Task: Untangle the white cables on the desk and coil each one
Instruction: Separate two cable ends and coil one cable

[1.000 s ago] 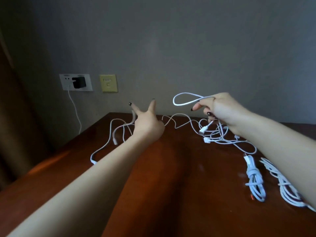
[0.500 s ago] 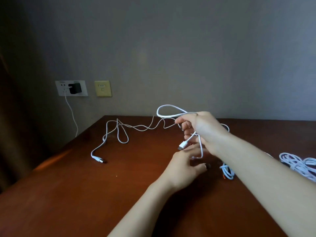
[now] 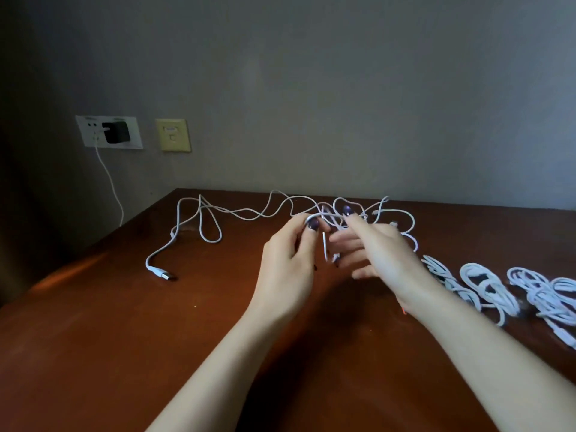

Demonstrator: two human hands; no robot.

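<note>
A long white cable (image 3: pixel 249 213) snakes across the back of the dark wooden desk (image 3: pixel 109 338), and its USB plug (image 3: pixel 162 273) lies at the left. My left hand (image 3: pixel 286 269) and my right hand (image 3: pixel 377 247) meet above the desk's middle. Both pinch a small loop of that white cable (image 3: pixel 325 241) between thumb and fingers. More loose white cable (image 3: pixel 402 213) lies tangled behind my right hand. Several coiled white cables (image 3: pixel 486 285) lie in a row at the right.
On the wall at the left, a white socket plate holds a black charger (image 3: pixel 116 132) whose white lead hangs down beside the desk. A yellowish wall plate (image 3: pixel 173 135) sits next to it. The grey wall runs right behind the desk's back edge.
My left hand came back from the far left of the desk to meet my right hand. Both hands dropped lower and now hold the cable loop together. The view swung right, showing more coiled cables.
</note>
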